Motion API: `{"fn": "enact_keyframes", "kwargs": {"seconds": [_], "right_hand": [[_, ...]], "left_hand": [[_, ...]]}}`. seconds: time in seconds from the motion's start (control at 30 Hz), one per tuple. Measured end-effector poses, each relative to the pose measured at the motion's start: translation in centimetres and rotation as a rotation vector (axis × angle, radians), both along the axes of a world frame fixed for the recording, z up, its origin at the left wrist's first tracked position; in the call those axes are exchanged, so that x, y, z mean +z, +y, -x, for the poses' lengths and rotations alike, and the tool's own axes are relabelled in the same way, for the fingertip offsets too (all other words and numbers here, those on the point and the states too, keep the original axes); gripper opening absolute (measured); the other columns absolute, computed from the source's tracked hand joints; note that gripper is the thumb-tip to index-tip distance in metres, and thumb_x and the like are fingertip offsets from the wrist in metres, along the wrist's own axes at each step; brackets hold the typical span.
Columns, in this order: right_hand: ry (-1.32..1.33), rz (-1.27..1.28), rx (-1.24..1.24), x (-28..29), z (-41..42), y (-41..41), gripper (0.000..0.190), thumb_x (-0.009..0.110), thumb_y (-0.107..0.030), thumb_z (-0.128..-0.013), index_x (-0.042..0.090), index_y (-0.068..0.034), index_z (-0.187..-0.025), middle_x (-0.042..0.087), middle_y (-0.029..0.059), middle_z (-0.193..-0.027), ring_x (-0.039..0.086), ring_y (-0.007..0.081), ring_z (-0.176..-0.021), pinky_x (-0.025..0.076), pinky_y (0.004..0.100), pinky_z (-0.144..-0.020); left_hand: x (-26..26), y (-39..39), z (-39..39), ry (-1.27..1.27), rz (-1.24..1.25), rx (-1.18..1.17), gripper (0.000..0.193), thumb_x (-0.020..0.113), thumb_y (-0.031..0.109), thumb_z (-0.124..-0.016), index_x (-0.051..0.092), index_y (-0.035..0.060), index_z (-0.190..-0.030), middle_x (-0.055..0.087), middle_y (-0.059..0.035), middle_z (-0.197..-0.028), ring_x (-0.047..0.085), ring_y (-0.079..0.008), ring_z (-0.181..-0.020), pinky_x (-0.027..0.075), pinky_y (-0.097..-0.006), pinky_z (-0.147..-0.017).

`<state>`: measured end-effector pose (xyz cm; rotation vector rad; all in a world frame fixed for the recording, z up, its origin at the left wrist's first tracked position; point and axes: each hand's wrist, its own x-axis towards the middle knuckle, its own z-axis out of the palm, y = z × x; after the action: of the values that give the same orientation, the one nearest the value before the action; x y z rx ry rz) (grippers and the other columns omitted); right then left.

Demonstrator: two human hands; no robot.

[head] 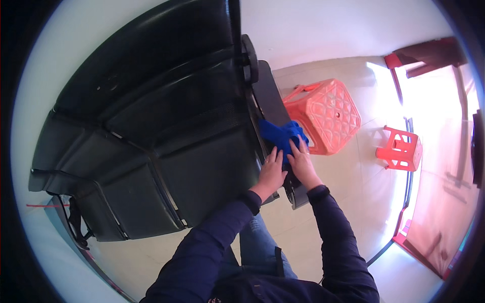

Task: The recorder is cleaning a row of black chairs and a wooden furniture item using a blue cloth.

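Note:
A crumpled blue cloth lies over the black armrest at the right end of a black waiting-room bench. My left hand has its fingertips on the near edge of the cloth, by the bench seat. Beside it, my right hand spreads its fingers over the cloth's right part. Both hands hold the cloth down on the armrest from above. The armrest surface beneath the cloth is hidden.
A red plastic stool stands close to the armrest's right side. Farther right, a smaller-looking red stool is near a bright glass door or window. Tiled floor shows around them. A white wall rises behind the bench.

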<state>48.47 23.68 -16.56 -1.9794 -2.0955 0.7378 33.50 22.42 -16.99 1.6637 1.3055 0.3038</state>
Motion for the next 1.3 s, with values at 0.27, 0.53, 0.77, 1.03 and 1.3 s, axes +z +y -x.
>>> {"fn": "enact_keyframes", "kwargs": {"seconds": [0.27, 0.53, 0.77, 1.03, 1.3], "right_hand": [[0.059, -0.031, -0.086, -2.1, 0.2, 1.4, 0.050, 0.054, -0.021, -0.089, 0.042, -0.005, -0.135, 0.034, 0.0214, -0.141, 0.031, 0.0411, -0.131, 0.028, 0.0494, -0.106], [0.080, 0.000, -0.184, 0.6, -1.8, -8.0, 0.055, 0.055, -0.019, -0.087, 0.038, -0.006, -0.138, 0.036, 0.0309, -0.136, 0.032, 0.0453, -0.129, 0.029, 0.0466, -0.107], [0.032, 0.017, -0.270, 0.3, -2.8, -15.9, 0.058, 0.054, -0.016, -0.088, 0.033, -0.006, -0.141, 0.031, 0.0318, -0.139, 0.029, 0.0464, -0.130, 0.029, 0.0452, -0.107], [0.178, 0.123, -0.331, -1.2, -4.0, -21.9, 0.065, 0.060, -0.012, -0.084, 0.031, -0.005, -0.141, 0.026, 0.0337, -0.141, 0.027, 0.0463, -0.131, 0.031, 0.0448, -0.106], [0.401, 0.201, -0.423, -6.7, -5.7, -27.4, 0.067, 0.061, -0.009, -0.082, 0.029, -0.003, -0.141, 0.043, 0.0297, -0.127, 0.046, 0.0438, -0.115, 0.042, 0.0427, -0.094]], "left_hand": [[-0.1, 2.1, -0.8, 0.107, 0.026, -0.026, 0.079, 0.069, 0.013, -0.076, 0.025, -0.0018, -0.140, 0.024, -0.0261, -0.146, 0.037, -0.0415, -0.128, 0.034, -0.0416, -0.105], [0.4, -5.8, -1.7, 0.067, -0.053, -0.186, 0.079, 0.068, 0.011, -0.075, 0.025, 0.0006, -0.140, 0.025, -0.0239, -0.146, 0.042, -0.0410, -0.123, 0.040, -0.0435, -0.100], [0.7, -12.2, -3.3, 0.055, -0.048, -0.246, 0.074, 0.065, 0.009, -0.076, 0.027, 0.0032, -0.139, 0.023, -0.0198, -0.148, 0.047, -0.0383, -0.118, 0.044, -0.0453, -0.094], [0.9, -16.9, -3.9, 0.108, -0.017, -0.302, 0.067, 0.060, 0.007, -0.078, 0.031, 0.0043, -0.139, 0.023, -0.0178, -0.149, 0.051, -0.0379, -0.113, 0.046, -0.0449, -0.092], [-0.1, -20.9, -7.5, 0.182, 0.103, -0.212, 0.065, 0.063, 0.010, -0.078, 0.034, 0.0010, -0.135, 0.024, -0.0172, -0.149, 0.052, -0.0371, -0.112, 0.046, -0.0431, -0.093]]}}
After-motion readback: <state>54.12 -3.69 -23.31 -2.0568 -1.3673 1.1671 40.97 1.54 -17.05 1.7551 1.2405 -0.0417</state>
